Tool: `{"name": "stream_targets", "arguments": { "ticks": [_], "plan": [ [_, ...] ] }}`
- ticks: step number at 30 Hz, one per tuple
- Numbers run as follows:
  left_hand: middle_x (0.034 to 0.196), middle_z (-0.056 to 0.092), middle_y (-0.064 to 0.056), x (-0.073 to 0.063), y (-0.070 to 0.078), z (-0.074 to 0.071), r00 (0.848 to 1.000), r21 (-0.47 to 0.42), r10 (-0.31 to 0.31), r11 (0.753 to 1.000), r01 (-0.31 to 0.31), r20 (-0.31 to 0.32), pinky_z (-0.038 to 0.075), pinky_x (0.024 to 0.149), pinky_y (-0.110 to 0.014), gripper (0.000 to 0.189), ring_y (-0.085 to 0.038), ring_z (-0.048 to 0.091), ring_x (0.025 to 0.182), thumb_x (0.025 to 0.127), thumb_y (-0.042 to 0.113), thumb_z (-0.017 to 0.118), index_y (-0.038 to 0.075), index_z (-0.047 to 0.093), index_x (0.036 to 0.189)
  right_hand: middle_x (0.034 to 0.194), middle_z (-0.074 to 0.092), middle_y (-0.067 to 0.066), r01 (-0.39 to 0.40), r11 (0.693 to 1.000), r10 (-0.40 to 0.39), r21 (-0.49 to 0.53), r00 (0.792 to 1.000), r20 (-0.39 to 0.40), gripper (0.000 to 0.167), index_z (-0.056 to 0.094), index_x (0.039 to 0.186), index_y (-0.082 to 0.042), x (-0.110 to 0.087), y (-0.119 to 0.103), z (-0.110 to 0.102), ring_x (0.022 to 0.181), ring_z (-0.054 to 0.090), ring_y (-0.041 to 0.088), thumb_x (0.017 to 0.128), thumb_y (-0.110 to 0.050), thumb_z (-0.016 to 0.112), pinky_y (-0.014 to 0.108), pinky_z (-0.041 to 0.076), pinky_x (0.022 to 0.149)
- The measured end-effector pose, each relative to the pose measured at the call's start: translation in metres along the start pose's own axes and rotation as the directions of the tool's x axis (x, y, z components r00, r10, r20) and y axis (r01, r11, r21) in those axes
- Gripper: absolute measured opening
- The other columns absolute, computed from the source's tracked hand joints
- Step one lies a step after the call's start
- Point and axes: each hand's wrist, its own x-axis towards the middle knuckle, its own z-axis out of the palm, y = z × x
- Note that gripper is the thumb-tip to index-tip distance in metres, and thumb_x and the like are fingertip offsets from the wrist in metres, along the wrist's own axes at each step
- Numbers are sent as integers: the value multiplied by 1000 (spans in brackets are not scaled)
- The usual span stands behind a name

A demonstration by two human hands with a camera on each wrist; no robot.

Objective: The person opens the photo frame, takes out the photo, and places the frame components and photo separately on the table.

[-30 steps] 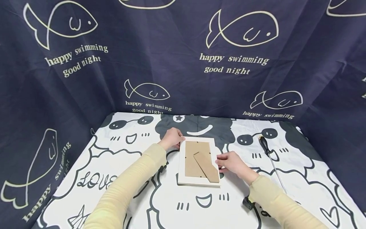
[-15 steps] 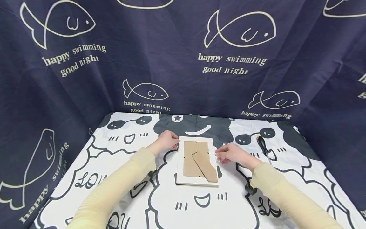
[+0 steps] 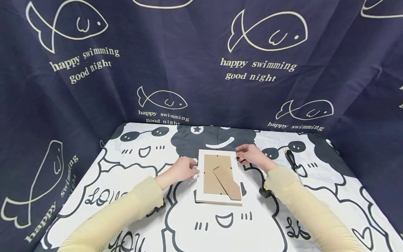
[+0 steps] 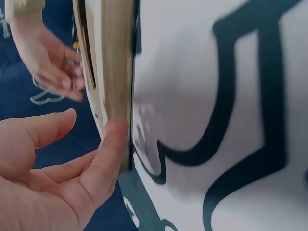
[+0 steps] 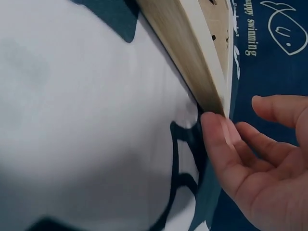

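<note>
A white picture frame lies face down on the patterned cloth, its brown backing board and easel stand facing up. At its left side is my left hand; in the left wrist view one fingertip touches the wooden edge, the thumb held apart. My right hand is by the far right corner. In the right wrist view its fingertips meet the end of the frame's side, with the thumb raised away. Both hands have loosely extended fingers, and neither grips the frame.
A screwdriver with a black handle lies to the right, its shaft partly hidden behind the right sleeve. White cloth with cartoon sheep covers the table. A dark blue fish-print curtain hangs behind and at the sides.
My left hand has slid nearer along the frame's left side from the far corner. The right hand has moved farther away, up to the far right corner. The frame stays in place.
</note>
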Motion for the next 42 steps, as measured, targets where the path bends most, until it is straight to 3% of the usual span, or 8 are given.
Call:
{"name": "stream_targets", "arguments": {
  "ticks": [6, 10, 15, 17, 26, 32, 38, 42],
  "plan": [
    [64, 62, -1, -19, 4, 7, 998, 30, -18, 999, 17, 56, 37, 48, -21, 53, -11, 57, 49, 83, 22, 71, -11, 55, 121, 97, 63, 17, 2, 1000, 0, 20, 997, -73, 40, 48, 128, 11, 14, 4, 6, 71, 62, 12, 93, -8, 53, 36, 56, 73],
    [67, 58, 2, -31, 6, 12, 997, 48, 3, 999, -6, 77, 37, 51, -20, 56, -8, 54, 48, 82, 24, 73, -12, 54, 121, 97, 65, 17, -5, 1000, 6, 2, 997, -77, 37, 52, 126, 10, 20, 5, 8, 69, 62, 10, 94, -9, 52, 33, 56, 70],
    [69, 50, 2, -41, 6, 21, 995, 30, 12, 999, -15, 96, 36, 48, -21, 39, -7, 51, 47, 77, 28, 77, -2, 59, 94, 92, 67, 15, 3, 1000, -4, -8, 998, -69, 31, 58, 119, 10, 26, 5, 8, 67, 62, 9, 94, -9, 52, 33, 57, 68],
    [70, 48, 1, -42, 5, 25, 996, 32, 13, 999, -16, 92, 35, 47, -21, 38, -6, 49, 48, 74, 29, 80, 3, 55, 85, 88, 68, 13, -3, 1000, 3, -11, 998, -70, 30, 60, 117, 9, 28, 5, 8, 66, 61, 9, 94, -9, 53, 33, 57, 68],
    [77, 50, -2, -40, 3, 37, 998, 85, 44, 995, -49, 53, 39, 59, -25, 51, -13, 44, 66, 58, 28, 89, 7, 54, 88, 83, 66, 8, -4, 998, -1, -59, 996, -85, 27, 64, 111, 7, 30, 4, 9, 66, 60, 9, 93, -10, 52, 30, 56, 65],
    [78, 51, 3, -41, 1, 41, 997, 98, 64, 993, -69, 47, 41, 63, -25, 56, -13, 45, 71, 55, 25, 90, 7, 57, 97, 79, 63, 6, -12, 997, 4, -77, 995, -101, 27, 65, 109, 6, 30, 10, 13, 65, 60, 9, 93, -11, 53, 28, 55, 65],
    [76, 51, 3, -43, 4, 42, 997, 109, 71, 991, -75, 40, 41, 62, -25, 52, -12, 45, 69, 55, 22, 90, 8, 57, 93, 93, 67, 13, -4, 997, -4, -72, 994, -106, 25, 65, 107, 6, 27, 12, 13, 65, 61, 10, 93, -11, 54, 29, 56, 65],
    [75, 51, 3, -42, 6, 43, 997, 107, 69, 992, -73, 41, 41, 61, -25, 51, -12, 45, 68, 56, 21, 90, 7, 57, 93, 92, 66, 14, 13, 997, -20, -76, 995, -96, 24, 65, 106, 6, 26, 12, 12, 65, 62, 11, 93, -11, 55, 30, 56, 65]
  ]
}}
